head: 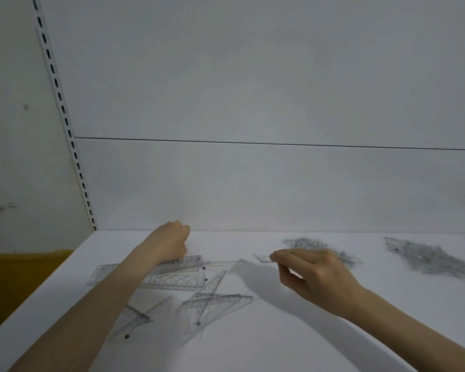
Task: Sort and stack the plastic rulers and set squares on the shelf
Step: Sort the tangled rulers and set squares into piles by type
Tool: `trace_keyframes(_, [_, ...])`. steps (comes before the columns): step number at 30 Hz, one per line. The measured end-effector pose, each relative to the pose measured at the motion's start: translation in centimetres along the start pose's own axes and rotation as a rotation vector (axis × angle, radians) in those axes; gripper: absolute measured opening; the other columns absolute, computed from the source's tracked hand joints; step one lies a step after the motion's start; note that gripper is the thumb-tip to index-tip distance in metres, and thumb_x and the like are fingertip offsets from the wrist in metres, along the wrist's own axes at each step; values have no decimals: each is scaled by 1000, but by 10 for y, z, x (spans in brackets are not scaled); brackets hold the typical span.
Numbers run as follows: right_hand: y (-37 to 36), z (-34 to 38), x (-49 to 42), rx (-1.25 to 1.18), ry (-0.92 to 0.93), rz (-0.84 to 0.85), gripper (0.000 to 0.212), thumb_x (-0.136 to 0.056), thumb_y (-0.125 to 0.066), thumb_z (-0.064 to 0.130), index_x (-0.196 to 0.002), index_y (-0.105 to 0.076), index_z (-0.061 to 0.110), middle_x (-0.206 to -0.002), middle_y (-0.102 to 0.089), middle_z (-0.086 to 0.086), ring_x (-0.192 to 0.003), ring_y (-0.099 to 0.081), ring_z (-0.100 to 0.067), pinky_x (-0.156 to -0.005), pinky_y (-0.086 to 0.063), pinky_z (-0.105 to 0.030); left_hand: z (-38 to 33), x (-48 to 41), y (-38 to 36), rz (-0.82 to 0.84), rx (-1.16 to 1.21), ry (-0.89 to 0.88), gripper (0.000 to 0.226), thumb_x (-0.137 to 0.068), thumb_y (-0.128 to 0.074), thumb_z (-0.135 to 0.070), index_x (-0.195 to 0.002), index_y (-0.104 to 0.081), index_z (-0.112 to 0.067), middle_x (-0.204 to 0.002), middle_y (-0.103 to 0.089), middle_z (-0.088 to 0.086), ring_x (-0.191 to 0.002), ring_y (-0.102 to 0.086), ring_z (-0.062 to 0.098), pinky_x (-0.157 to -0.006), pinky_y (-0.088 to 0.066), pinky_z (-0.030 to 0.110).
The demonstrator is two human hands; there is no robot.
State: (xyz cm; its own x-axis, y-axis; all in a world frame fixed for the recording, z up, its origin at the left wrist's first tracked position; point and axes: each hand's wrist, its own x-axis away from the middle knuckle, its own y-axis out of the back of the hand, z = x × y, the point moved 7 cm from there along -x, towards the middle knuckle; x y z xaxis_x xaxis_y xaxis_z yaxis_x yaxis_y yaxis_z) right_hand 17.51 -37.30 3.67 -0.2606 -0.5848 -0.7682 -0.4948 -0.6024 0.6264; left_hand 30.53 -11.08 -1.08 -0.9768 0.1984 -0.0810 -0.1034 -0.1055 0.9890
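White shelf (pixel 279 345): right hand (pixel 314 277) pinches one set square (pixel 262 257); left hand (pixel 169 242) curled, hold unclear.

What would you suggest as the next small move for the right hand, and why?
Probably carry the clear piece over to the pile and lay it on top. The right hand pinches the piece in its fingers, and that pile lies just behind the hand. Whether the shapes match is too blurred to tell.

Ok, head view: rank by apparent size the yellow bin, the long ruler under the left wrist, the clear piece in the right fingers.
1. yellow bin, though partly cropped.
2. long ruler.
3. clear piece, clearly smallest.
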Motion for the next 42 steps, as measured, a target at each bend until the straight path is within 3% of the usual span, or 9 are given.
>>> trace_keyframes(4, [0,3,-7,-40,-13,-24,15,-85,-60,9,-90,-73,8,-90,-74,1,-81,-71,-12,-62,-58,-26,6,10,13,-210,35,97,21,-87,-40,5,-98,-53,-7,-80,-55,9,-71,-41,22,-61,-32,29])
trace_keyframes(7, [-3,4,-13,-207,-5,-29,17,-87,-61,12,-93,-76,8,-107,-72,-3,-98,-67,-8,-81,-53,-15,13,27,33,-458,573,71,23,-86,-52,7,-100,-68,-2,-85,-70,9,-66,-55,19,-58,-40,17])
trace_keyframes(9, [-5,1,-16,-302,-49,-59,17,-88,-61,13,-92,-76,8,-113,-69,-4,-100,-67,-8,-79,-54,-17,6,41,45,-410,940,14,23,-84,-59,9,-93,-71,-8,-84,-72,0,-76,-69,14,-70,-48,10])
trace_keyframes(11, [-6,-1,-16,-332,-82,-101,16,-87,-62,13,-89,-77,8,-113,-69,-3,-100,-67,-9,-74,-57,-23,-11,54,55,-257,1185,-52,22,-85,-61,7,-89,-71,-12,-87,-75,1,-82,-72,16,-74,-55,21])
trace_keyframes(15, [-5,4,-15,-316,-95,-136,16,-86,-63,13,-87,-77,6,-111,-70,-3,-98,-68,-10,-74,-57,-26,-38,79,66,-56,1356,-97,9,-94,-56,-6,-99,-64,-6,-96,-73,10,-75,-71,35,-59,-58,36])
trace_keyframes(19, [8,8,-2,-292,-144,-149,15,-85,-64,10,-88,-77,3,-111,-70,-5,-103,-67,-9,-84,-55,-23,-56,87,63,6,1372,-123,11,-101,-44,-18,-102,-52,-9,-94,-73,15,-50,-61,33,-39,-37,23])
trace_keyframes(33, [122,-28,106,-76,-432,-166,18,-86,-65,19,-96,-77,8,-103,-73,-1,-99,-68,-5,-84,-56,-23,-194,46,46,205,1458,-249,39,-89,-42,-44,-105,-60,-14,-96,-73,12,-59,-46,16,-55,-31,25])
trace_keyframes(38, [181,-99,140,-326,-948,-300,18,-86,-68,12,-103,-72,15,-78,-75,-1,-68,-71,-16,-63,-56,-23,-235,36,56,84,1326,-347,46,-62,-64,-49,-102,-64,-26,-101,-69,4,-66,-51,9,-65,-41,23])
trace_keyframes(42, [213,-168,166,-272,-1098,-176,12,-85,-67,-1,-91,-68,8,-69,-70,-6,-56,-68,-19,-54,-53,-22,-266,27,58,13,1106,-401,42,-60,-69,-46,-101,-62,-40,-102,-64,-14,-72,-53,7,-74,-46,22])
